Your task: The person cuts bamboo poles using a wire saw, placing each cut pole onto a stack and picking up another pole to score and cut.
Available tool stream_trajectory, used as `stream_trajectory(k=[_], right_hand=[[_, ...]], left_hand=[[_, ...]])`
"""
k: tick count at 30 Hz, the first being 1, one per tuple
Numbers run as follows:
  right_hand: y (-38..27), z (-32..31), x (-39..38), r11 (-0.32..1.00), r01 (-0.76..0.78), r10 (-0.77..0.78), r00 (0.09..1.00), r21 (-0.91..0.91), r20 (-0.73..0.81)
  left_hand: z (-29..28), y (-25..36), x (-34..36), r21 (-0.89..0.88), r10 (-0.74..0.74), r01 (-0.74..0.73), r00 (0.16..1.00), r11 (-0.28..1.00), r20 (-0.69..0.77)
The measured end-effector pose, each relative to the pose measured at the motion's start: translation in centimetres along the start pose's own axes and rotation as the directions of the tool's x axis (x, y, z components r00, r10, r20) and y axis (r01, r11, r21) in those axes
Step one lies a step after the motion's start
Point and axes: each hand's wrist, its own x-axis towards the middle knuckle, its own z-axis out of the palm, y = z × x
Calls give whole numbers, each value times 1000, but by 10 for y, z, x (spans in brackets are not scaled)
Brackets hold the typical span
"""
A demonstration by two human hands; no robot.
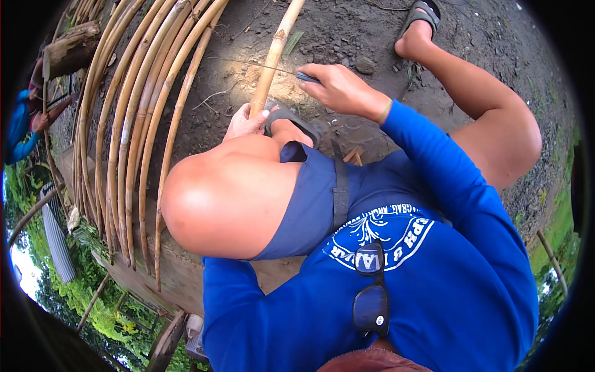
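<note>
My left hand (243, 124) is closed around the lower part of a bamboo pole (277, 46), beside my bent left knee. The pole slants up and away past the top of the view. In my right hand (344, 91) is the blue handle of a long, thin blade (246, 62), seen edge-on, so I cannot tell whether it is a knife or a saw. That blade lies across the pole a little above my left hand, pointing left. Part of my left hand is hidden behind the knee.
Several long bamboo poles (137, 110) lie in a curved row at my left. A cut log (72, 49) sits at the far left, near another person's blue sleeve (20, 127). Stones (365, 65) dot the dark soil. Sunglasses (372, 286) hang at my chest.
</note>
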Motion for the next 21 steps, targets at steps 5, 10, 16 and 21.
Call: stream_trajectory(k=[5, 10, 16, 21], right_hand=[[4, 11, -36, 995, -93, 93, 995, 20, 21], [-9, 16, -41, 991, -130, 133, 987, -35, 93], [-14, -20, -46, 997, -83, 83, 997, 8, -9], [-10, -13, -35, 999, 20, -17, 993, 25, -114]], left_hand=[[2, 18, -25, -302, -97, 154, 976, 941, 195], [11, 26, -13, -244, -137, 159, 985, 957, 104], [-25, 53, -34, -102, 40, -25, 988, 995, 152], [-36, 66, -13, 183, 63, -23, 974, 983, -217]])
